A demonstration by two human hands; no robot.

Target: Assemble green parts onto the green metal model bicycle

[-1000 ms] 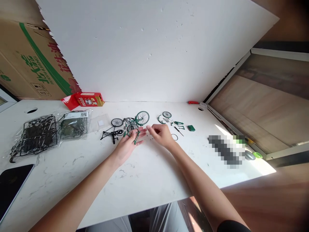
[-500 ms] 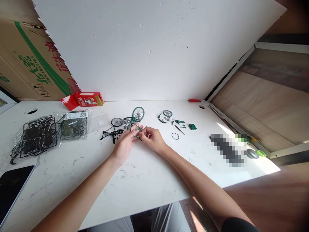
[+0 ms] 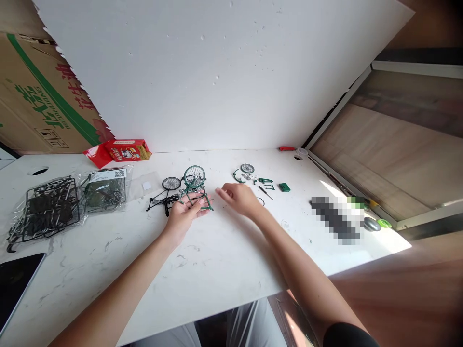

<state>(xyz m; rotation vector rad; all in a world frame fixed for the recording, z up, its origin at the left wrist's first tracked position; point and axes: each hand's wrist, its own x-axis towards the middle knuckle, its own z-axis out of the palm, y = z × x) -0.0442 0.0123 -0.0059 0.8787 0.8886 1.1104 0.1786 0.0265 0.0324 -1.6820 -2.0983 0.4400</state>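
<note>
My left hand is closed around a green model bicycle, with the thumb over its frame. One spoked wheel of it stands up beyond the fingers. My right hand is apart from the model, just to its right, fingers curled and tips together; whatever they may pinch is too small to see. A black model bicycle lies left of my left hand, partly hidden by it. Beyond my right hand lie a loose spoked wheel, small green parts and a dark pointed tool.
Bagged black part frames and bagged green parts lie at left, near a dark-screened device. A red box stands behind them. At right are a green block, a red-handled object and a blurred-out patch.
My right hand has come away from the model and moved right. The green bicycle has turned in my left hand, its wheel shifting left. The whole view has swung slightly.
</note>
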